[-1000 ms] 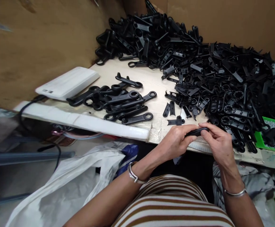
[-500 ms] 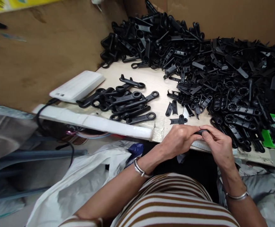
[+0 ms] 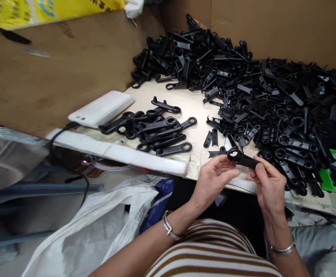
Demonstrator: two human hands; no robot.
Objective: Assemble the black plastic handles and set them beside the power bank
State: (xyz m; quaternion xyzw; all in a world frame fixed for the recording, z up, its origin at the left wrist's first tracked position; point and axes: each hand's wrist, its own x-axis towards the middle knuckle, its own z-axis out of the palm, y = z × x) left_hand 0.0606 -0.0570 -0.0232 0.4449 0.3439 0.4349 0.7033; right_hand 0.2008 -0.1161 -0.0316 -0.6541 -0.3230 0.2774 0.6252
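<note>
A black plastic lever part [image 3: 246,160] with a ring at its left end is held above the table's front edge. My right hand [image 3: 270,182] pinches its right end between thumb and fingers. My left hand [image 3: 214,181] is beside the ring end, its fingers and thumb apart, with nothing held between them. Just behind the hands lie a few small flat black pieces [image 3: 214,137]. Several ringed black levers [image 3: 175,149] form a group on the table to the left.
A large heap of black parts [image 3: 271,88] covers the back and right. A white box [image 3: 101,109] with a cable stands at the left. White foam [image 3: 118,152] lines the front edge. A green tray [image 3: 326,181] sits at the far right.
My left hand has opened and drawn back from the black lever, which now shows its ring end. My right hand still holds it. The camera view has shifted slightly.
</note>
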